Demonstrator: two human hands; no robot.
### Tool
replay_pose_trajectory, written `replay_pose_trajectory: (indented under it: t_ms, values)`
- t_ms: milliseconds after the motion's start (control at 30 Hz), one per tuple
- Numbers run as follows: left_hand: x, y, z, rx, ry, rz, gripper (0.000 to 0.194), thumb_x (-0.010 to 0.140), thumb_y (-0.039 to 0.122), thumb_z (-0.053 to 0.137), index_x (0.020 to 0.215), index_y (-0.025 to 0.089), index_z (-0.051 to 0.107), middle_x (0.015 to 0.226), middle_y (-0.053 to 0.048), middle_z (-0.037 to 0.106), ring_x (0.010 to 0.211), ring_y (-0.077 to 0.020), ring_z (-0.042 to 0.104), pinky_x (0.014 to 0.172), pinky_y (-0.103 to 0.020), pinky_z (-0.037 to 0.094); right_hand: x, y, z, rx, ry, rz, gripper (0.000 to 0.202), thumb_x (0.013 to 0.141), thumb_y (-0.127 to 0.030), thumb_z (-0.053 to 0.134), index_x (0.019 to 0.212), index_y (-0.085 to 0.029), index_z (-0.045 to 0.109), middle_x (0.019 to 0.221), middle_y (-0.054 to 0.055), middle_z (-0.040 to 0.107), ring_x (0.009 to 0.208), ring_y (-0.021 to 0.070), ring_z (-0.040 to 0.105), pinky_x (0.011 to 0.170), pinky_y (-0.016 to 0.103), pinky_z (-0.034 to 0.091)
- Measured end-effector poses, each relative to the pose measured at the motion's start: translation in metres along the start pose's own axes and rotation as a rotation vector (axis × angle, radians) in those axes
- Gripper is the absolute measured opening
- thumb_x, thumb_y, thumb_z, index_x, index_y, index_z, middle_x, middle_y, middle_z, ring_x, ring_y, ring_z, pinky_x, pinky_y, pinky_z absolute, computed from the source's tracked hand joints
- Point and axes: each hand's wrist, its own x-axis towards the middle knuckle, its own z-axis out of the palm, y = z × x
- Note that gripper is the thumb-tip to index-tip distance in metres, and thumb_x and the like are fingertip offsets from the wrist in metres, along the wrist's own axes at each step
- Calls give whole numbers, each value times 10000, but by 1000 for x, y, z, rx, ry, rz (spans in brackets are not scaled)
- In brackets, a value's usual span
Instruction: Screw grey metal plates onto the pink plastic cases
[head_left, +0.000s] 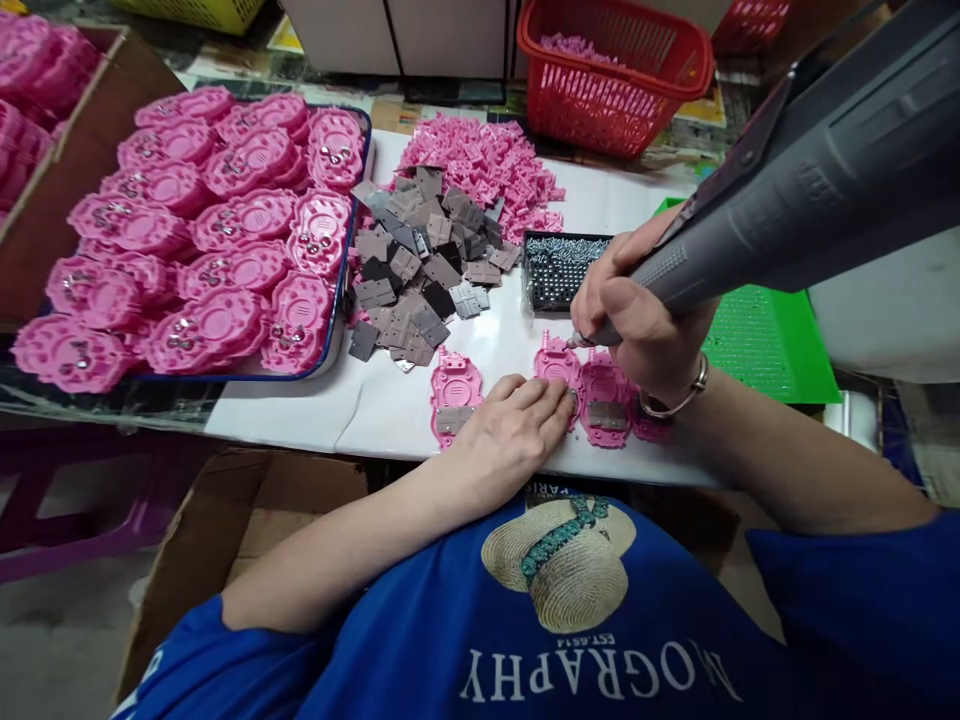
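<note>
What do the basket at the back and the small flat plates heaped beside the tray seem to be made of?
Basket: glossy red plastic, judging by its moulded, slotted walls.
Flat plates: probably thin metal, dull grey with some shinier faces; the darkest could be coated or simply shaded.

Grey tool [795, 190] cut off at upper right, pink piece [555, 358] partly under left hand [516, 425].

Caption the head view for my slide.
Left hand resting on a pink plastic part, right hand holding a grey tool over it.
</note>
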Motion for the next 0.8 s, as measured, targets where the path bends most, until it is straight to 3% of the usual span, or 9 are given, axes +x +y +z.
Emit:
replay_pose_trajectory:
  t_ms: [100, 167, 333, 400, 567, 800]
  values:
    - [1, 0, 1, -2, 2, -4, 327, 1003, 153, 438, 1267, 48, 600, 1302, -144, 657, 1101, -237, 618, 897, -363, 476, 4, -6, -1, 139, -18, -58, 216, 818, -329, 704, 938, -257, 539, 604, -76, 491, 432, 68, 453, 371, 219, 357]
    - [1, 1, 0, -9, 4, -5, 317, 995, 150, 458, 1259, 53, 603, 1302, -138, 659, 1109, -240, 620, 917, -369, 478, 12, -13, -4, 162, -15, -63, 258, 808, -320, 707, 1013, -268, 561, 603, -77, 508, 421, 79, 455, 361, 238, 362]
    - [-20, -3, -12, -26, 114, -1, 338, 970, 162, 538, 1296, 81, 571, 1430, -142, 567, 1274, -271, 544, 1039, -420, 437, 40, -25, -26, 64, 184, -217, 264, 781, -339, 748, 990, -253, 611, 606, -52, 468, 422, 86, 458, 379, 276, 339]
    - [-37, -8, -20, -25, 193, -61, 323, 946, 199, 605, 1250, 92, 596, 1341, -135, 637, 1187, -271, 592, 1000, -430, 462, 48, -19, -38, 11, 237, -223, 280, 768, -358, 765, 977, -257, 608, 600, -51, 462, 417, 86, 451, 379, 275, 340]
    - [-65, -19, -29, 44, 139, -214, 409, 925, 319, 651, 1244, 68, 597, 1255, -172, 675, 1074, -320, 626, 831, -440, 531, 50, 4, -58, -21, 257, -153, 347, 763, -403, 763, 1017, -274, 566, 607, -65, 461, 416, 79, 447, 396, 260, 368]
    - [-44, -20, -9, -126, 171, -144, 396, 937, 237, 631, 1270, 34, 561, 1234, -187, 679, 1124, -298, 624, 889, -435, 577, 41, 10, -50, -22, 192, -96, 309, 797, -405, 727, 1036, -307, 558, 616, -62, 483, 444, 86, 458, 439, 282, 390]
